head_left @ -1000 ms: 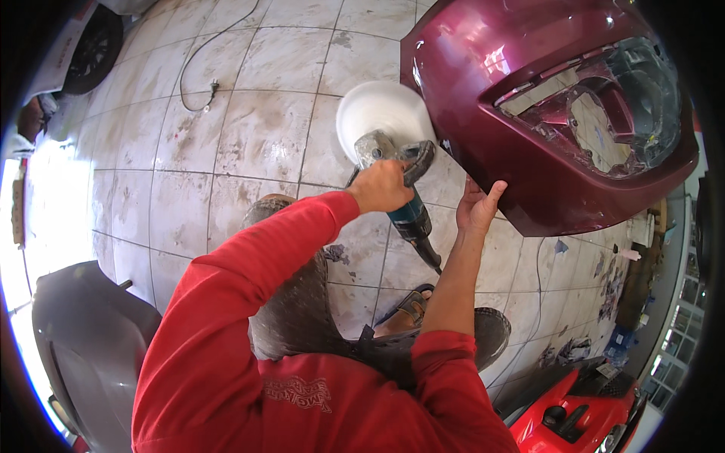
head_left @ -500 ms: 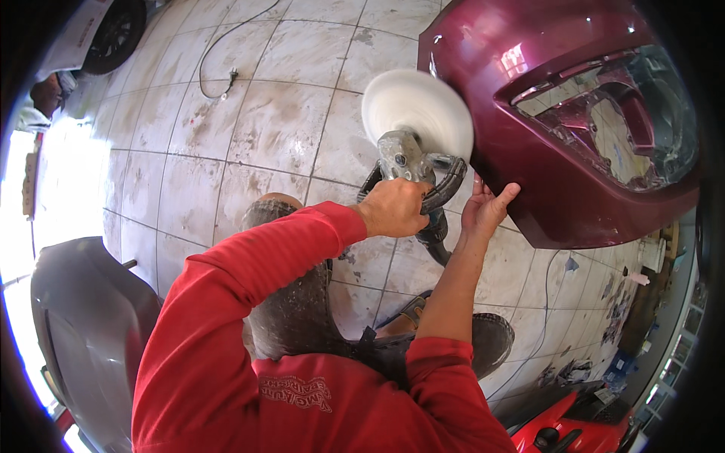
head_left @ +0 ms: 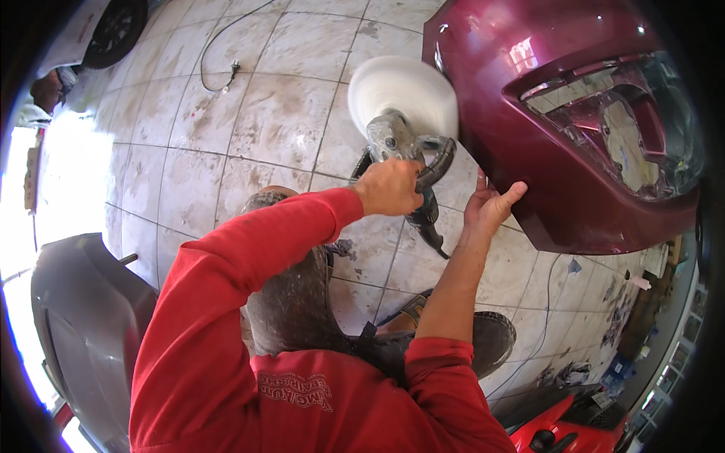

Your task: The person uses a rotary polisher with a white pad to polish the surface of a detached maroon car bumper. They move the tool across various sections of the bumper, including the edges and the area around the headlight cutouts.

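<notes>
Polisher: We see the polisher (head_left: 390, 141) at the centre of the frame, just above the middle, its white round pad (head_left: 404, 92) blurred and its dark tail angled toward the lower right.
Left hand: The left hand (head_left: 389, 186) is closed around the polisher beside the black loop handle (head_left: 443, 162).
Right hand: The right hand (head_left: 489, 210) lies at the lower left edge of the maroon body panel (head_left: 495, 136), thumb apart from the fingers and overlapping the panel's face; we cannot tell how firmly it grips.
Panel: It fills the upper right of the frame, tilted, with a large cut-out toward its right side.
Working edge: The pad's right rim meets the panel's left edge in our view; we cannot tell whether it presses there.
Open room: Left of the pad, the smeared tiled floor (head_left: 276, 121) stretches broadly; between the polisher's tail and the right forearm we find only a narrow gap.
Upper left: A black cable (head_left: 202, 64) curves down to its plug, well apart from the pad; a wheel (head_left: 117, 34) stands beyond.
Lower corners: We note a dark grey panel (head_left: 87, 309) at left and a glossy red part (head_left: 542, 432) at right.
</notes>
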Demonstrator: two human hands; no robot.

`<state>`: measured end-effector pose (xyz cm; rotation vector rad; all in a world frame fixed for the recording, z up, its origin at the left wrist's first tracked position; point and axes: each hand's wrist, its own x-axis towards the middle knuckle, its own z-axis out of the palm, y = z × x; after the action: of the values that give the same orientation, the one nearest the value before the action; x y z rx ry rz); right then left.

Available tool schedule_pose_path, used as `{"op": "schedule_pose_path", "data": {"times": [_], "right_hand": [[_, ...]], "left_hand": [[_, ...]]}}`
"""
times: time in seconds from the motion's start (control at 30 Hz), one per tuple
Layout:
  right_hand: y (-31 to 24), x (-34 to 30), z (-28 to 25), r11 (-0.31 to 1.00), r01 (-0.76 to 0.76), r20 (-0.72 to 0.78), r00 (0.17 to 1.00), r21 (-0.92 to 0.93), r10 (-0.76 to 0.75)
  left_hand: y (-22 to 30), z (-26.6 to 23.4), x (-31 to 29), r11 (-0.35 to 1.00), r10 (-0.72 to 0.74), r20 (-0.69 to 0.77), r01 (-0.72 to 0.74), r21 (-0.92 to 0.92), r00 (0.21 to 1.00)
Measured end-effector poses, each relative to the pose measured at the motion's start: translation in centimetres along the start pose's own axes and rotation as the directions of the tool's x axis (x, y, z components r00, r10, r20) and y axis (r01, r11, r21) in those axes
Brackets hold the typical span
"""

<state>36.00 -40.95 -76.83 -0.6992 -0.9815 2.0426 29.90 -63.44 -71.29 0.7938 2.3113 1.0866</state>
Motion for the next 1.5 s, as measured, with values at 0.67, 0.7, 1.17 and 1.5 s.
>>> {"op": "schedule_pose_path", "data": {"times": [0.67,0.7,1.17,1.5], "right_hand": [[0.4,-0.5,3.3,0.998,0.062,0.051,0.997,0.0,-0.062],[0.3,-0.6,3.2,0.998,0.055,0.038,0.998,-0.003,-0.055],[0.0,-1.0,4.3,0.999,0.04,0.051,0.998,-0.007,-0.04],[0.1,-1.2,4.5,0.999,0.047,0.001,0.999,-0.02,-0.047]], "left_hand": [[-3.0,-5.3,4.7,0.983,0.015,-0.092,0.002,0.184,0.996],[-3.0,-5.7,4.9,0.981,0.028,-0.123,-0.004,0.192,0.992],[-3.6,-4.3,3.3,0.997,0.031,-0.099,-0.023,0.076,0.995],[-3.1,-2.9,2.3,0.992,0.034,0.065,-0.041,0.117,0.997]]}}
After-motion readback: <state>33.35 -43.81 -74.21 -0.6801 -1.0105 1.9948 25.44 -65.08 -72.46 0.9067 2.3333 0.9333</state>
